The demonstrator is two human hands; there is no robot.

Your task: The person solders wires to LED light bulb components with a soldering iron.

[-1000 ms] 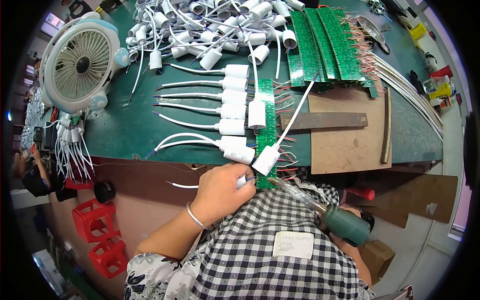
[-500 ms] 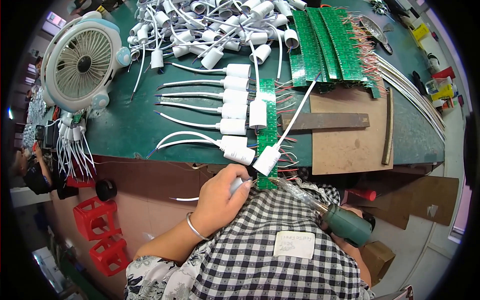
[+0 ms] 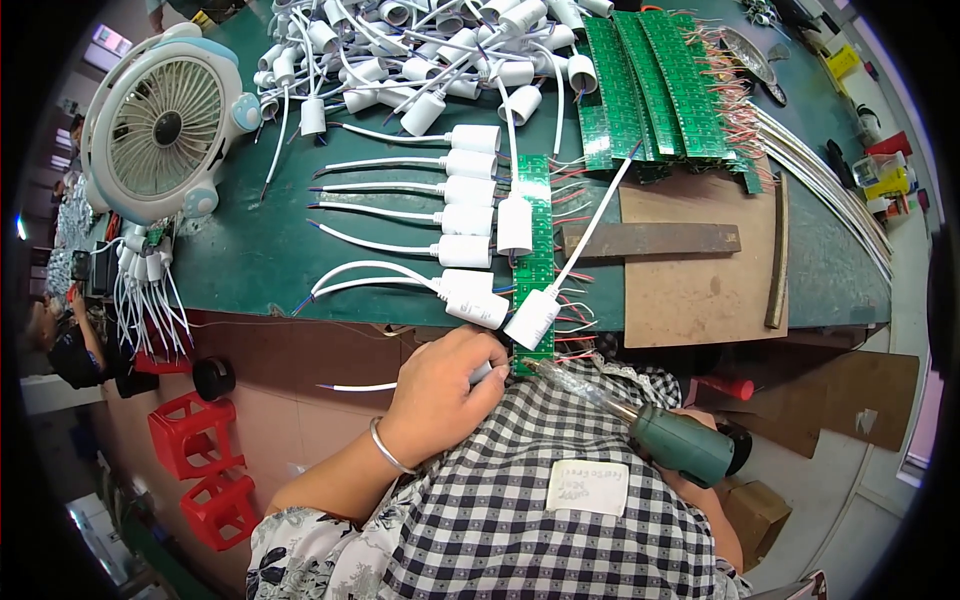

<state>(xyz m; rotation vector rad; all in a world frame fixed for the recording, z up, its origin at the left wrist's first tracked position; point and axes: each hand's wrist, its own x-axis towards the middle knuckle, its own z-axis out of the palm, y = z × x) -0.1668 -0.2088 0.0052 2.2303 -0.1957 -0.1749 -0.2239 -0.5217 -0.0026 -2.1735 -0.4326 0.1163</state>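
Note:
My left hand [image 3: 440,388] is closed around a white lamp socket, mostly hidden by the fingers; its white cable [image 3: 365,388] sticks out to the left. My right hand [image 3: 692,488] grips a green soldering gun [image 3: 682,445], whose body hides most of the fingers. The gun's tip touches or almost touches the near end of a green circuit board strip [image 3: 534,272], beside my left fingertips. Another white socket [image 3: 533,318] lies tilted across that strip, its cable pointing up and right. Several more white sockets [image 3: 465,220] line the strip's left side.
White sockets with cables [image 3: 430,110] are heaped at the back. Stacked green circuit boards [image 3: 650,90] with red wires lie back right, near a brown board [image 3: 700,295] and a flat bar [image 3: 650,241]. A fan [image 3: 165,125] stands left; red stools [image 3: 195,435] are below it.
The soldering gun has shifted left, bringing its tip closer to my left fingers. My left hand has turned slightly, fingers more over the socket, and its cable has swung up and left.

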